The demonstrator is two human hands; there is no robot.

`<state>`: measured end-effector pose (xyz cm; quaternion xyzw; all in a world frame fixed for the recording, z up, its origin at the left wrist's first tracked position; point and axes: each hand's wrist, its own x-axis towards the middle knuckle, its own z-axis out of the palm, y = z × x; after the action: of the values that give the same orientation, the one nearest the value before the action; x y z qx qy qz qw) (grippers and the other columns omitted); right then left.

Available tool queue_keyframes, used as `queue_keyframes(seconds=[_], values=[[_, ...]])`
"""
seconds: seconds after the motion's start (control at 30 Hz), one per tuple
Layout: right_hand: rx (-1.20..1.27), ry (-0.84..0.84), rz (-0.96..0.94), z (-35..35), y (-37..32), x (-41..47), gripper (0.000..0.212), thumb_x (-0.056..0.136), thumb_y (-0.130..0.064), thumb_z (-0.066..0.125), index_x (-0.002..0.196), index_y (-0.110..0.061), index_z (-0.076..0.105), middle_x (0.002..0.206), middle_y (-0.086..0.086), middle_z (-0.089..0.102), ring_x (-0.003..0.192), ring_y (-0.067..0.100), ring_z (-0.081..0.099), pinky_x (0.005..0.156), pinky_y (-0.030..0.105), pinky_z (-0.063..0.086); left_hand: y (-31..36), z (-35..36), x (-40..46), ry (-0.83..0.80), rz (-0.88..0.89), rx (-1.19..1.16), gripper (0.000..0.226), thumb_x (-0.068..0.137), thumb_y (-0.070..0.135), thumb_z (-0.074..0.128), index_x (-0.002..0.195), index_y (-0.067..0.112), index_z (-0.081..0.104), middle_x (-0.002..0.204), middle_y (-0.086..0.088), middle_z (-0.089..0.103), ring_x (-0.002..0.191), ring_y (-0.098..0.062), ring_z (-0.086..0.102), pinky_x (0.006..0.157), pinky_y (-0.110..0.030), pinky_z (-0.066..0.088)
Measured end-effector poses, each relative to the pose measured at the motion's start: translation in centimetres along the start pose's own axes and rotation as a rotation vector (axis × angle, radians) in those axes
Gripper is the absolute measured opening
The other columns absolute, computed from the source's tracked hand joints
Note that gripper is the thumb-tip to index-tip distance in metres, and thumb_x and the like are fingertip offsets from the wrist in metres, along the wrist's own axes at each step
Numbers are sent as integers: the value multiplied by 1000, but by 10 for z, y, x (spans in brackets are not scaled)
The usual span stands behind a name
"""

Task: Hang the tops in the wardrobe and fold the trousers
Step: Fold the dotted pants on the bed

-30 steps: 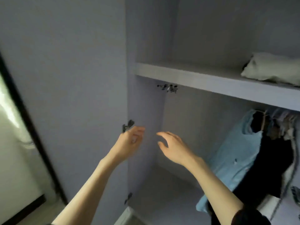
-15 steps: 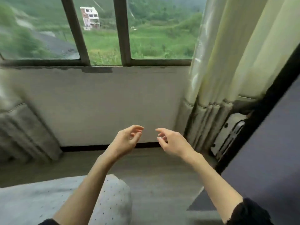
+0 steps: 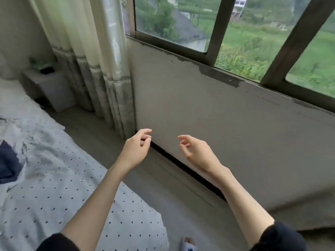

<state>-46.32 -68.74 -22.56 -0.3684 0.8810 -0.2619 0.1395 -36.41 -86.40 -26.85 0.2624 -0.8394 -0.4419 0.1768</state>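
Two empty hands, left hand [image 3: 135,151] and right hand [image 3: 197,153], fingers loosely curled, above dotted, rumpled bedsheet [image 3: 54,187].

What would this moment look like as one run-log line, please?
left hand: empty | right hand: empty | dark garment: on bed

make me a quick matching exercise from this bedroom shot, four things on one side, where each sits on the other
Things:
1. dark navy garment
2. cream pleated curtain
3. small white bedside cabinet
4. pale slipper

Places:
A. on the floor at the bottom edge
B. far corner, left of the curtain
C. on the dotted grey bedsheet
D. hanging left of the window

Pairs: 1-C, 2-D, 3-B, 4-A
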Motion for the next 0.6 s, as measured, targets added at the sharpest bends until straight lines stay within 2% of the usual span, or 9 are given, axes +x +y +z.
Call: queue_keyframes(seconds=[0.13,0.27,0.37,0.5,0.6], values=[[-102,-113,-158,-19,21,92,35,98,-24,41,132,-22,48,120,-4,59,112,17,54,96,34,43,5,25,67,160,-136,-87,31,96,18,44,126,23,53,110,7,61,90,-5,59,70,-11,41],[-175,-211,-295,-30,15,181,34,99,-21,39,130,-18,49,119,1,60,111,23,56,94,38,44,5,19,106,275,-200,-67,31,96,16,45,126,20,54,107,6,60,81,2,55,65,0,38],[-189,-333,-467,-10,-15,245,35,99,-21,39,132,-17,49,122,1,59,114,21,55,95,37,44,-16,-11,113,395,-314,-28,31,97,18,44,127,21,52,110,6,58,83,6,53,65,1,38],[-134,-447,-656,31,-67,301,36,98,-22,42,134,-18,47,123,0,59,113,20,55,96,35,43,-49,-54,115,549,-454,8,31,98,20,44,128,21,50,113,7,56,95,-7,54,77,-13,39],[-115,-540,-771,64,-109,345,37,98,-23,43,134,-18,47,120,1,61,111,22,57,94,35,44,-77,-86,137,648,-529,40,31,98,19,44,128,18,51,112,6,56,94,-8,53,81,-13,36]])
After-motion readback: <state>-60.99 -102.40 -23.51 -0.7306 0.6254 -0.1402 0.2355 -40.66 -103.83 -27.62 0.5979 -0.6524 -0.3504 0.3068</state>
